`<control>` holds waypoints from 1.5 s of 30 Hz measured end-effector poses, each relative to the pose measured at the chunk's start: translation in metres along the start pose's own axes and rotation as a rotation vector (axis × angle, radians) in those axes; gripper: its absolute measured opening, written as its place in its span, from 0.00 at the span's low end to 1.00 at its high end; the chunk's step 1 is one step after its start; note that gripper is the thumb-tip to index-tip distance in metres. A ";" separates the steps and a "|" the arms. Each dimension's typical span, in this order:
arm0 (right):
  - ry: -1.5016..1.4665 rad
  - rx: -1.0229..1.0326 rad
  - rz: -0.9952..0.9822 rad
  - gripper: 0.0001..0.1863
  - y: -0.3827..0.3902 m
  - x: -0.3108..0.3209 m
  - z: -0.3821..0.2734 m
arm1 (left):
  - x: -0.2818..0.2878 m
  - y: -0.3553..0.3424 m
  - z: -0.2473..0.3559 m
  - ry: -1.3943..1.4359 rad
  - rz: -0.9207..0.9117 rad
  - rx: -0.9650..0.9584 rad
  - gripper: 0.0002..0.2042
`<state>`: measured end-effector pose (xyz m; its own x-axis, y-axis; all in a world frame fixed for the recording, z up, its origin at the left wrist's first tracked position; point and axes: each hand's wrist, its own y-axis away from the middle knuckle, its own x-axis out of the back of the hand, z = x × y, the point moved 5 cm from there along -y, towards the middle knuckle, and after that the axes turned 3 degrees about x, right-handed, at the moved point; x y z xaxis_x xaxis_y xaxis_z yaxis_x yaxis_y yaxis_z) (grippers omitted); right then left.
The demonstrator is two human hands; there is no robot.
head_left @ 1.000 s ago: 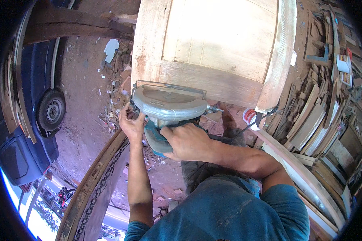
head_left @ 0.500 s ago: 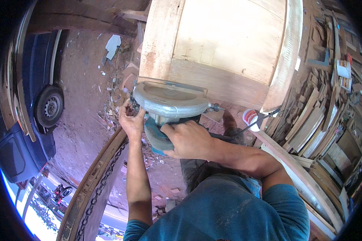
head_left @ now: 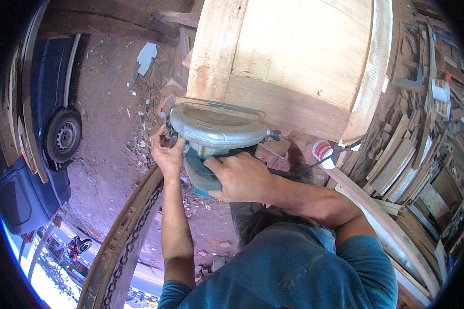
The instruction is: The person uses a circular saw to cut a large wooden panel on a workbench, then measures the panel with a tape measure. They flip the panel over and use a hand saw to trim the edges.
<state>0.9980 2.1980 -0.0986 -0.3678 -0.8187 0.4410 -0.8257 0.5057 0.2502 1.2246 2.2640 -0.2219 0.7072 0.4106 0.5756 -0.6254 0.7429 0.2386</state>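
A circular saw (head_left: 216, 126) with a silver guard and teal body lies across the near left corner of a pale wooden panel (head_left: 294, 46). My left hand (head_left: 167, 154) has thumb and fingers closed at a dark fitting on the saw's left end, partly hidden. My right hand (head_left: 239, 177) is wrapped round the saw's teal handle. A dark cord or bar runs rightward from behind my right hand toward the panel's near right corner.
A dark vehicle (head_left: 28, 190) with planks along it stands left. A beam with a chain (head_left: 134, 237) runs at lower left. A red-labelled white bucket (head_left: 322, 152) sits right of the saw. Stacked offcuts (head_left: 392, 159) fill the right side. Scraps litter the floor.
The wooden panel appears further right relative to the saw, and the view has shifted slightly. Both my hands keep their places on the saw.
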 end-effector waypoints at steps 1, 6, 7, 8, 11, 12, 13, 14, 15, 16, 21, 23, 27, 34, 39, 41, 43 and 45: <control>0.000 0.015 0.019 0.29 -0.001 -0.003 0.000 | 0.001 -0.001 -0.004 -0.006 -0.022 0.035 0.30; 0.000 0.020 0.022 0.29 -0.008 -0.002 -0.004 | 0.006 -0.008 -0.006 -0.029 -0.041 0.007 0.30; -0.009 0.013 0.017 0.29 -0.009 -0.001 -0.005 | 0.006 -0.010 -0.007 -0.027 -0.039 -0.004 0.30; -0.018 0.005 0.013 0.28 -0.010 -0.001 -0.006 | 0.007 -0.010 -0.008 0.001 -0.017 -0.006 0.28; -0.014 0.010 0.020 0.28 -0.013 -0.003 -0.006 | 0.009 -0.011 0.000 0.043 0.030 -0.021 0.25; -0.014 0.017 0.029 0.28 -0.014 -0.004 -0.007 | 0.010 -0.012 -0.001 0.031 0.034 -0.031 0.25; -0.014 0.025 0.039 0.28 -0.015 -0.005 -0.007 | 0.011 -0.013 -0.003 0.018 0.038 -0.042 0.25; -0.015 0.033 0.049 0.28 -0.016 -0.006 -0.007 | 0.011 -0.014 -0.005 0.014 0.041 -0.049 0.25; -0.009 0.025 0.043 0.28 -0.016 -0.007 -0.007 | 0.011 -0.014 -0.006 0.008 0.045 -0.056 0.25; -0.003 0.018 0.038 0.28 -0.016 -0.008 -0.007 | 0.012 -0.015 -0.007 0.002 0.049 -0.062 0.25; 0.020 -0.053 0.003 0.28 -0.006 -0.002 -0.007 | 0.003 -0.007 0.002 0.005 -0.007 -0.033 0.27; 0.024 -0.055 0.014 0.28 0.002 0.000 -0.006 | 0.001 -0.002 0.011 -0.130 -0.015 -0.041 0.28; 0.052 -0.007 0.069 0.29 0.002 -0.003 -0.003 | 0.001 -0.003 0.003 -0.098 -0.028 -0.014 0.28; 0.040 -0.031 0.017 0.29 -0.010 -0.007 -0.008 | 0.007 -0.015 -0.011 0.038 -0.007 -0.001 0.26; 0.032 0.011 0.070 0.29 -0.012 -0.007 -0.010 | 0.011 -0.019 -0.014 -0.007 -0.008 -0.065 0.26; 0.026 0.011 0.050 0.30 -0.013 -0.010 -0.009 | 0.012 -0.019 -0.014 -0.012 -0.046 -0.069 0.30; 0.030 0.024 0.053 0.30 -0.015 -0.013 -0.009 | 0.012 -0.020 -0.011 0.001 -0.044 -0.048 0.30; 0.028 0.020 0.035 0.30 -0.019 -0.014 -0.010 | 0.013 -0.022 -0.014 0.027 -0.029 -0.051 0.29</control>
<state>1.0228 2.2024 -0.1010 -0.3845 -0.7924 0.4736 -0.8211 0.5280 0.2168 1.2523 2.2609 -0.2308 0.7340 0.4016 0.5476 -0.5872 0.7805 0.2146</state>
